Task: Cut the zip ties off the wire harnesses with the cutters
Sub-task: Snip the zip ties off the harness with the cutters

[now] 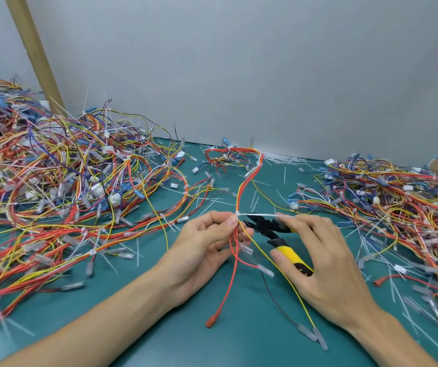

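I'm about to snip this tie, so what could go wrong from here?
The tips of the cutters sit right beside the harness wires below the zip tie, so they could nick a wire instead. The left hand pinches the harness beside those tips; a slip might catch the thumb.

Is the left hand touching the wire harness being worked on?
Touching. The head view shows the left hand pinching the wire harness just below its zip tie.

Table point(239, 348) carries a left pile point(53, 181) and a right pile point(398, 202). Between them, before the wall point(239, 75), runs one harness point(249, 176). Cutters point(265, 225) sit right of its tie point(260, 214).
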Demonstrator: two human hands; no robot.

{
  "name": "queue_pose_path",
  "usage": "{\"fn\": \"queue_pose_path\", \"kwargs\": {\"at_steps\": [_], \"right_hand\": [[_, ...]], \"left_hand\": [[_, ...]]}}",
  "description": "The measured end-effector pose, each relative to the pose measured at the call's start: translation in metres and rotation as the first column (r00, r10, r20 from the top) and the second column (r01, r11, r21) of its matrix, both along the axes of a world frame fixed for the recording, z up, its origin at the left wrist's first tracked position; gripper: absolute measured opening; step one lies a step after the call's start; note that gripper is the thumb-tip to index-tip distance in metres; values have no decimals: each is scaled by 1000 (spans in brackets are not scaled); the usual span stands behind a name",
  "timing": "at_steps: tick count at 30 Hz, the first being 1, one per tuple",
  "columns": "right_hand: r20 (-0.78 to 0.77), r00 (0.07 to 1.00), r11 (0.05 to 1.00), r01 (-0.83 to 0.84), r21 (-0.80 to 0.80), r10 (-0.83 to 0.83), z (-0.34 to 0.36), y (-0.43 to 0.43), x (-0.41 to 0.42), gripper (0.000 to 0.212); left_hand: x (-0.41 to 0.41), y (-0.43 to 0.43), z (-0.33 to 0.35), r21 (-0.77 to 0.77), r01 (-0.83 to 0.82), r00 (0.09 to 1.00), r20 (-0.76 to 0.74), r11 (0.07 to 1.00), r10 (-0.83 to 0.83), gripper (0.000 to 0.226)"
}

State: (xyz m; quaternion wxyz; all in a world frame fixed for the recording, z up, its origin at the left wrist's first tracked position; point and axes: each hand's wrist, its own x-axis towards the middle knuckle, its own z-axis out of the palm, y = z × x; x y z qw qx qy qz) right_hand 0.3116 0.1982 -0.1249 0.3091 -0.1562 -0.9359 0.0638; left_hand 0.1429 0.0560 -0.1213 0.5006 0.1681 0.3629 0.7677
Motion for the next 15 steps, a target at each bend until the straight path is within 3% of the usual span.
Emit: {"fn": "queue_pose_path", "kwargs": {"at_steps": [15], "right_hand": [[-50, 990, 986, -138, -92, 134, 4, -4, 0, 46]], "left_hand": [[7, -2, 6, 1, 47, 985, -167, 999, -46, 17]]}}
